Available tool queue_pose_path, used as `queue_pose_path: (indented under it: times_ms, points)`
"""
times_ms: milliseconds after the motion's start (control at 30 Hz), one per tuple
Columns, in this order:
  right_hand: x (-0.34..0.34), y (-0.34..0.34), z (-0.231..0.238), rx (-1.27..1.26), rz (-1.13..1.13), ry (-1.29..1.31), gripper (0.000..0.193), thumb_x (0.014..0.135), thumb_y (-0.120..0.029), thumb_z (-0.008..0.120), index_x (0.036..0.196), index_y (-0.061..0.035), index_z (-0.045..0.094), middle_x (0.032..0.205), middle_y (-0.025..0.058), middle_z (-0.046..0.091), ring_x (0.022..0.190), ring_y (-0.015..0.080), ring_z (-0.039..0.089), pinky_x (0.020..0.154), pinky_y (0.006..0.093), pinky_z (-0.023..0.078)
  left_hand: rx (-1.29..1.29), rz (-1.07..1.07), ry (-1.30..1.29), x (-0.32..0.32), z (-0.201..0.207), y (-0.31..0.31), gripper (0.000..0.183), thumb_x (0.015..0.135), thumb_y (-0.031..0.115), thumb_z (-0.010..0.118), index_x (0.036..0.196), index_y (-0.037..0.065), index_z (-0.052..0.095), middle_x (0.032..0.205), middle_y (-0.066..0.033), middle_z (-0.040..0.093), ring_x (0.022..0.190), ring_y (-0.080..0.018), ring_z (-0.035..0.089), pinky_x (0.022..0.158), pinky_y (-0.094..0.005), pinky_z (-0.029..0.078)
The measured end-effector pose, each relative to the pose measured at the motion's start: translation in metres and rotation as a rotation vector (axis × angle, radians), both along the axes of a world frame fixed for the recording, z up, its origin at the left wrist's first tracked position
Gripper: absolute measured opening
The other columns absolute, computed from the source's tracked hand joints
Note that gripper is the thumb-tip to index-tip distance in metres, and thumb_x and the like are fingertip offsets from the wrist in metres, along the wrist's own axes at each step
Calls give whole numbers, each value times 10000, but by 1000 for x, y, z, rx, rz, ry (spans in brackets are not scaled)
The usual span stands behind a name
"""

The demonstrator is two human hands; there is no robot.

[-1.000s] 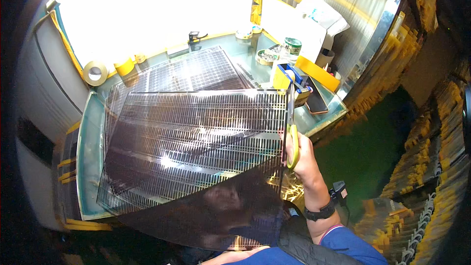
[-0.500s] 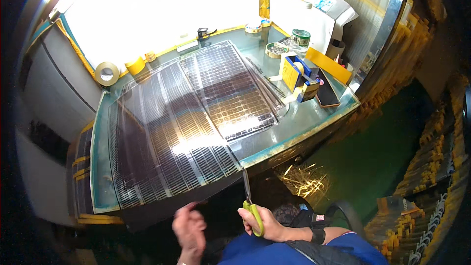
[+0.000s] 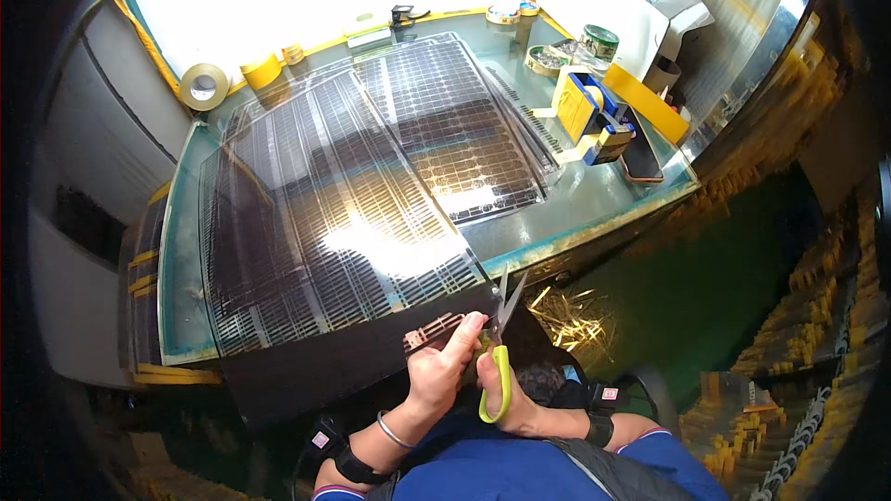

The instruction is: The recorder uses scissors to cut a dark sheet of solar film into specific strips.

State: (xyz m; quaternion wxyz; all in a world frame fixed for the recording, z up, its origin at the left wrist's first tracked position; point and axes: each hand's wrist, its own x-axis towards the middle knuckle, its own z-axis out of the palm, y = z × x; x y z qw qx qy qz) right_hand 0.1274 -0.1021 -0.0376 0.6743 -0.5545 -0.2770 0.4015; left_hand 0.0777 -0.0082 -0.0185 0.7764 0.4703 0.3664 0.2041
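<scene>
A large dark perforated sheet (image 3: 316, 213) lies on the glass worktable (image 3: 594, 204), its near edge hanging over the table front. My left hand (image 3: 444, 362) pinches the sheet's near right corner, where a small brown strip (image 3: 429, 332) sticks out. In my right hand (image 3: 506, 399) are scissors (image 3: 499, 353) with yellow-green handles. Their blades are open and point up at the sheet's corner. A second patterned sheet (image 3: 445, 121) lies behind, toward the right of the table.
Tape rolls (image 3: 204, 85) sit at the table's back left. A blue and yellow tape dispenser (image 3: 589, 111), a round tin (image 3: 599, 42) and a dark phone (image 3: 640, 156) stand at the right. Shiny offcuts (image 3: 566, 315) lie on the green floor below the table front.
The sheet, held up a second ago, now lies flat on the table. My left hand has taken hold of its near corner, and the scissors have come up to that corner.
</scene>
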Motion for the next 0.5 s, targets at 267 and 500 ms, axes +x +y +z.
queue_pose_path:
  times_ms: [267, 500]
  points:
    - [-3, 3, -6, 7, -26, -77, 361, 916, -376, 378, 957, -25, 451, 783, 39, 465, 683, 116, 452, 603, 262, 392, -30, -1, -12, -3, 8, -3, 210, 827, 269, 596, 777, 66, 617, 535, 53, 483, 398, -29, 373, 356, -175, 268]
    - [-8, -17, -20, 109, 142, 379, 399, 896, -428, 408, 882, -31, 440, 719, 22, 429, 620, 113, 446, 555, 247, 399, -233, -107, -128, -22, 12, 8, 201, 826, 207, 606, 804, 9, 626, 619, -23, 572, 469, -96, 489, 418, -207, 386]
